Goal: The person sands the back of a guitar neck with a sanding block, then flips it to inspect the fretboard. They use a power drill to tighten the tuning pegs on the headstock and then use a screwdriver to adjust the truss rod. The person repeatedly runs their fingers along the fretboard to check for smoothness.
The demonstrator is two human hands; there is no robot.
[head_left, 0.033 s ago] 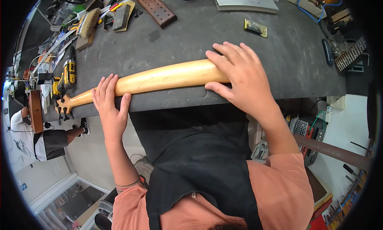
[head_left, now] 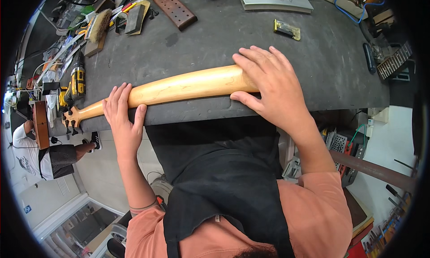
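Pale glossy wood forms the neck (head_left: 188, 84), lying rounded side up along the near edge of the bench (head_left: 215, 43), its headstock (head_left: 75, 115) and black tuners (head_left: 66, 123) toward the bench's left end. Our left hand (head_left: 123, 119) wraps the narrow part, fingers close together over the top, thumb parted from them on the near side, so we hold the neck between the two. Our right hand (head_left: 274, 88) spans the broad end, toward the bench's right, fingers fanned over it and thumb at the near side; how hard it presses, we cannot tell. On the bench's left side we see a yellow-and-black drill (head_left: 78, 81), with a brush (head_left: 99, 26) farther back. At the bench's far edge lie a drilled block (head_left: 171, 8) and a silver slab (head_left: 275, 0), and a small case (head_left: 286, 29) sits nearer the bench's middle; past the bench's left end is another person (head_left: 31, 153)
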